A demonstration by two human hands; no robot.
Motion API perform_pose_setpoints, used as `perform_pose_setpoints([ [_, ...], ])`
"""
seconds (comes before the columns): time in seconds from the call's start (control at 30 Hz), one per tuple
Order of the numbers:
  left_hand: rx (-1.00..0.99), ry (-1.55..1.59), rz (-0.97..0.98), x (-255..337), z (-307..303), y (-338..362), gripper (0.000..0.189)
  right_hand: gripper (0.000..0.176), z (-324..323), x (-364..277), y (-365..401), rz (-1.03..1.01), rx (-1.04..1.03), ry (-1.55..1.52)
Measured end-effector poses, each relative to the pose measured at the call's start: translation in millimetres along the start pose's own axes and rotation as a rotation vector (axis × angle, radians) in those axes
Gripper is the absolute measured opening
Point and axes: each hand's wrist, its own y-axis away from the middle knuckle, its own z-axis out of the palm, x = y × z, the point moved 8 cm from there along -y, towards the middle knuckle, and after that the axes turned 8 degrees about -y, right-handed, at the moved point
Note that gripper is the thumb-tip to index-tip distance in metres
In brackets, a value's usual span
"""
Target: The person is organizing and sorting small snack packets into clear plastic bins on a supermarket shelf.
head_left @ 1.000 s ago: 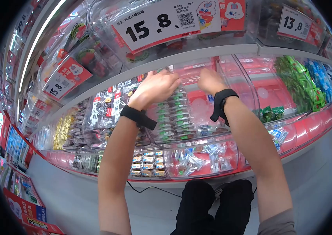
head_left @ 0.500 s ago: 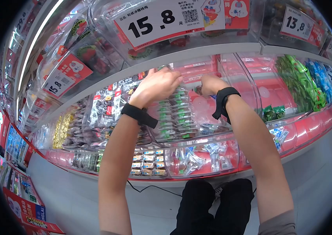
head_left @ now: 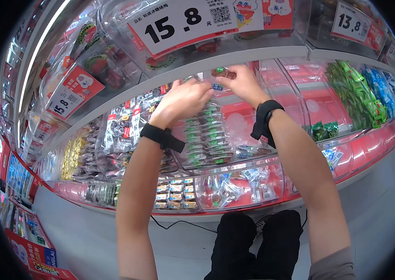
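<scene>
Reaching hands (head_left: 213, 91) over packed sweets (head_left: 208, 135), beneath price-tagged shelf (head_left: 234, 58), beside clear divider (head_left: 292, 93)

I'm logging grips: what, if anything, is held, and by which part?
The right hand pinches a small packet by its right end; left hand: cannot tell.

1 brown-green pkt (head_left: 222, 73) is held in R hand (head_left: 244, 85).

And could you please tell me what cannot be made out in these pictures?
All in the head view:
- Anything under the left hand: hidden by the hand.
- Print on the packet in the right hand: too small.
- Fine print on the 13.8 sign: blurred.
- Shoe: mostly covered by the trousers.
</scene>
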Motion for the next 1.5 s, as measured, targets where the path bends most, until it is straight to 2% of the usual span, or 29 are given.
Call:
perform_pose_setpoints([
  [0.17,-0.008,0.016,-0.01,-1,1,0,0.034,0.027,8,-4,5,0.051,-0.096,-0.059],
  [0.27,-0.014,0.026,-0.006,-1,1,-1,0.034,0.023,14,-4,7,0.102,-0.166,-0.198],
  [0.37,-0.006,0.023,-0.015,-2,3,-1,0.034,0.022,12,-4,7,0.099,-0.155,-0.108],
  [0.53,-0.005,0.059,-0.005,1,-3,-1,0.032,0.022,21,9,12,0.139,-0.305,0.296],
  [0.63,0.182,-0.055,-0.007,2,-11,4,0.032,0.023,26,9,18,0.176,-0.389,0.412],
  [0.67,0.169,-0.06,-0.007,1,-9,4,0.032,0.024,28,9,20,0.19,-0.411,0.428],
  [0.77,0.13,-0.05,-0.006,0,-4,2,0.034,0.027,35,7,23,0.184,-0.446,0.315],
  [0.87,0.039,0.018,-0.022,-1,0,0,0.035,0.04,48,22,22,0.052,-0.524,0.278],
  [0.97,-0.087,0.057,-0.049,3,-4,0,0.035,0.052,51,11,24,-0.07,-0.445,0.149],
  [1.07,-0.046,0.028,-0.034,2,-4,0,0.034,0.053,53,-21,39,0.11,-0.582,0.216],
  [1.17,0.079,-0.011,-0.008,0,-3,1,0.034,0.05,52,-19,39,0.034,-0.564,0.133],
  [1.23,0.138,-0.054,-0.002,0,-5,2,0.033,0.049,56,-1,33,0.071,-0.581,0.142],
  [1.33,0.14,-0.03,0.009,3,-6,2,0.033,0.047,56,5,32,0.113,-0.592,0.155],
  [1.43,-0.045,0.082,-0.028,2,-1,-1,0.032,0.047,50,-7,35,0.11,-0.611,0.158],
  [1.5,0.01,0.079,-0.019,3,-4,-1,0.032,0.047,50,-4,35,0.109,-0.61,0.198],
])
